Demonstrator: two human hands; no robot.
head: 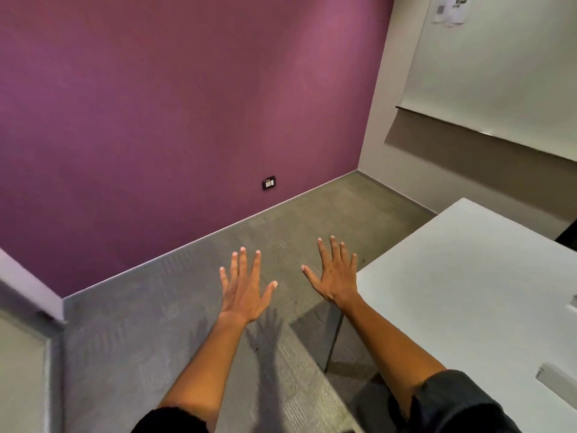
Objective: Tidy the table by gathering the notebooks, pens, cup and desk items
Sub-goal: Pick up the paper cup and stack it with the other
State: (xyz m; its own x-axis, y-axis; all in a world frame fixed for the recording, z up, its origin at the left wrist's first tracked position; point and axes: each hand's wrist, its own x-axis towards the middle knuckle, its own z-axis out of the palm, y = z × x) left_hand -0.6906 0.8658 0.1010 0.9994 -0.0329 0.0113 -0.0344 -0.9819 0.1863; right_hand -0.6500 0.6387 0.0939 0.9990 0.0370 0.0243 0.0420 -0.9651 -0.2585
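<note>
We find the left hand (242,290) and right hand (335,275) both spread flat and grasping nothing, held over the carpet. The white surface (462,276) lies right; only pale edge items (559,381) show there, unidentifiable. We advise turning right before reaching.

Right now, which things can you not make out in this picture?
Head view:
- Pale object on the table: blurred, cut by the right edge.
- Small item: cut by the right edge.
- Papers on the wall: blurred, cut by the top edge.
- Notebooks, pens, cup: outside the frame.
</note>
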